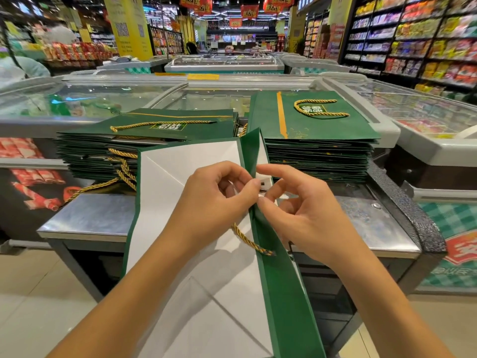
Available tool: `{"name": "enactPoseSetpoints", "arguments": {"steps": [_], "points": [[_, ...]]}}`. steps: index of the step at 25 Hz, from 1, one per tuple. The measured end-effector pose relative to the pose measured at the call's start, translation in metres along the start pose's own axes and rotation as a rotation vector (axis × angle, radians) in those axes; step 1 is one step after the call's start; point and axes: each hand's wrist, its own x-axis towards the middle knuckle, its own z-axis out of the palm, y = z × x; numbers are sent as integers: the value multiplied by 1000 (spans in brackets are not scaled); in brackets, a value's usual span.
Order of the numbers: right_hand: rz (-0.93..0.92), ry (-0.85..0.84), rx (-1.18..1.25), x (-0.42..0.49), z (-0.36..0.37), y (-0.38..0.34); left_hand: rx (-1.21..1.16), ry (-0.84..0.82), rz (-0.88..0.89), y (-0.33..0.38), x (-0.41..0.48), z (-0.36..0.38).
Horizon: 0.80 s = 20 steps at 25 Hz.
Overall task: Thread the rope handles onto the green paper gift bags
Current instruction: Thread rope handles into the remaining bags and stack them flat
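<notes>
An open green paper gift bag stands at the table edge, in front of two stacks of flat bags. The left hand, inside it, pinches the green rim. The right hand pinches the same rim from outside. A gold rope handle end dangles below the left hand.

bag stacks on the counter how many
2: the left stack with a rope on top, and the right stack beside it. A further bag, held open, may hide more.
</notes>
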Motion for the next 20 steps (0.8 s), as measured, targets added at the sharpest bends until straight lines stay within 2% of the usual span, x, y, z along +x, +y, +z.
{"name": "enactPoseSetpoints", "arguments": {"steps": [6, 11, 16, 20], "points": [[48, 138, -120, 8, 0, 7, 31, 33, 61, -2, -4, 1], [34, 120, -132, 10, 3, 4, 25, 49, 79, -1, -6, 1], [95, 216, 14, 7, -3, -2, 57, 83, 88, 3, -8, 5], [224, 421, 254, 4, -9, -4, 89, 93, 97, 3, -8, 7]]}}
